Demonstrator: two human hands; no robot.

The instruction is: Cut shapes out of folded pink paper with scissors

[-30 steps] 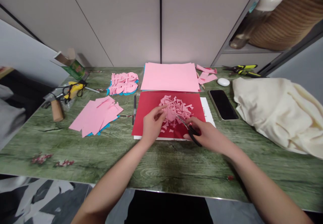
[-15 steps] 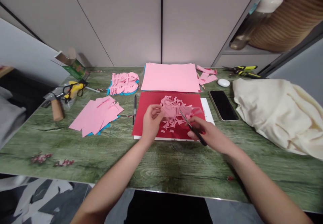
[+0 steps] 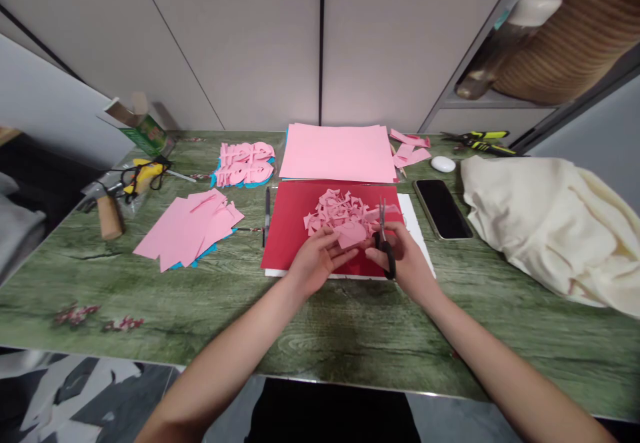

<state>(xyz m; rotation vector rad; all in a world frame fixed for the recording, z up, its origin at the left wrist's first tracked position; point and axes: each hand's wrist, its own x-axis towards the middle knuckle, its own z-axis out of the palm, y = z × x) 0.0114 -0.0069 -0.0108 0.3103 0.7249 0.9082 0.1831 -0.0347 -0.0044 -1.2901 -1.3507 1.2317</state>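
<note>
My left hand (image 3: 316, 260) holds a small piece of pink paper (image 3: 351, 232) by its left edge, fingers stretched beneath it. A drawn curve shows faintly on that piece. In my right hand (image 3: 404, 256) is a pair of scissors (image 3: 384, 246) with black handles, blades pointing away from me and upright in view. The right fingertips come close to the paper's right side; whether they touch it I cannot tell. Under and behind the hands, a heap of pink paper scraps (image 3: 340, 206) lies on a red sheet (image 3: 290, 230).
Behind the red sheet is a pink paper stack (image 3: 335, 153). Leftward lie cut pink shapes (image 3: 246, 163), loose pink sheets (image 3: 187, 226), a pen (image 3: 267, 210) and a yellow-handled tool (image 3: 145, 175). To the right are a phone (image 3: 443, 208), cream cloth (image 3: 540, 223) and pliers (image 3: 480, 143).
The pink piece has come nearer to me and turned. My right hand has swung the scissors from slanting across the paper to pointing straight away. The left fingers have straightened under the piece.
</note>
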